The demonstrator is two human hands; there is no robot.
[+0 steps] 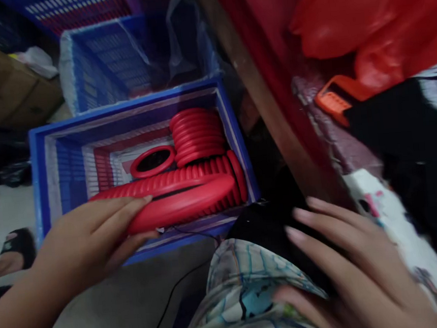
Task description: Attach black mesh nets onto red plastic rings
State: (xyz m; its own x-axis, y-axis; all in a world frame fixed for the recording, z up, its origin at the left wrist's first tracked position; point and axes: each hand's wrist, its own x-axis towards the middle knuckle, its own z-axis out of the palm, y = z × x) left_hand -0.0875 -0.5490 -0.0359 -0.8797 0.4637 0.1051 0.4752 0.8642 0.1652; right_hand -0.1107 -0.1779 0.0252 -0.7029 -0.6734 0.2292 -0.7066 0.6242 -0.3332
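Observation:
My left hand point(98, 236) is closed on the near-left end of a red oval ring-shaped piece point(183, 203), thumb below and fingers on top. That piece is tilted over the near side of a blue plastic crate point(132, 101). Inside the crate lie a long row of similar red pieces point(189, 174), a stack of red rings point(197, 135) and a single red oval with a dark middle point(152, 161). My right hand point(349, 259) hovers over my patterned clothing, fingers spread, with nothing visible in it.
Behind stands another blue crate point(106, 61) lined with clear plastic. A cardboard box point(8, 85) is at the far left. On the right, a red-edged table point(271, 72) carries red plastic bags point(373, 12), an orange object point(333, 100) and black cloth point(398, 122). A thin cable point(169, 298) crosses the floor.

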